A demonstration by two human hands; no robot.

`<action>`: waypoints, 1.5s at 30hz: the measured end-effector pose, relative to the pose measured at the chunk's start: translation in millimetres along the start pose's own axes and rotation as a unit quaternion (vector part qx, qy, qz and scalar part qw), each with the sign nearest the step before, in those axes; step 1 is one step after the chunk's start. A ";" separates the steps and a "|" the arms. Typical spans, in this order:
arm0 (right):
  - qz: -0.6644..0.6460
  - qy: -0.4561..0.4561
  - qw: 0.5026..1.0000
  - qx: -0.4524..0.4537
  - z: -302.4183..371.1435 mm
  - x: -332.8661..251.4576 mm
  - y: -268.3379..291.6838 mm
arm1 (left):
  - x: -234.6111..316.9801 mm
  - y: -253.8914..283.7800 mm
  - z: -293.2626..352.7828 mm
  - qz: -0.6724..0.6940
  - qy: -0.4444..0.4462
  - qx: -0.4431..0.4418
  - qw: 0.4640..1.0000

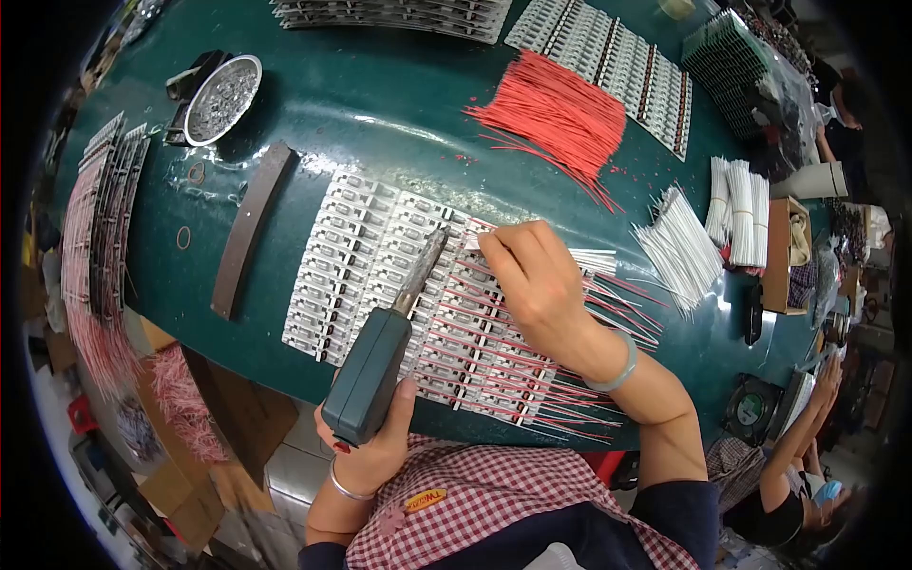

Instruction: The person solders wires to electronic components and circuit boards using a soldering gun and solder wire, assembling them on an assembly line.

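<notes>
My left hand [369, 458] is closed round the handle of a dark green soldering gun [367, 375]. Its metal tip points up and away, over a panel of small white-grey parts [356, 242] laid out in rows. My right hand [540, 285] is pinched just right of the tip, above the panel's far edge. A bundle of white wires [594, 258] sticks out from behind this hand, with white ends at its fingertips. Red and white wires [570, 404] run from the panel's right-hand rows towards the table's near right side. The exact contact under the fingertips is hidden.
A heap of red wires [556, 109] lies beyond the panel, white wires [679, 249] to the right. A metal bowl [223, 100] and a brown curved bar [252, 228] are at left. Wired panels [95, 228] stand at the left edge. Another person [793, 465] sits at right.
</notes>
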State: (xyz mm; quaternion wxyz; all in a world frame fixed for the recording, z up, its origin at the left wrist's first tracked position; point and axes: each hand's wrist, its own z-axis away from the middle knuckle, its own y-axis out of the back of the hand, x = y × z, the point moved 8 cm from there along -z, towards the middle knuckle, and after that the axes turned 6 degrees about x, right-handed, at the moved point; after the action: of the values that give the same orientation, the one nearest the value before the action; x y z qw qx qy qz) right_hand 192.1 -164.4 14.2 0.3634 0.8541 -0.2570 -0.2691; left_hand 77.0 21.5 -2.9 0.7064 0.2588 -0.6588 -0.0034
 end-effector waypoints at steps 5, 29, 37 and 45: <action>-0.012 -0.011 1.000 -0.002 3.1 -3.1 -2.1 | 10.8 -0.4 -4.5 0.007 -0.055 0.002 0.998; -0.012 0.009 1.000 -0.016 1.9 -4.7 -9.2 | 13.1 -3.7 -1.0 -0.015 -0.061 -0.019 0.998; -0.008 0.011 1.000 -0.014 1.3 -4.9 -6.8 | 13.7 4.0 2.5 -0.025 -0.075 0.005 0.997; -0.001 0.003 1.000 -0.017 3.7 -5.5 -6.1 | 16.4 4.3 3.2 0.002 -0.079 0.008 0.997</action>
State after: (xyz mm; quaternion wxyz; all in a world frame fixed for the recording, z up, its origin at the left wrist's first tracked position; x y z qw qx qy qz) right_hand 187.2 -159.0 8.9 0.3785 0.8487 -0.2508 -0.2712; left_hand 74.7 18.4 13.9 0.6500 0.2616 -0.7133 -0.0171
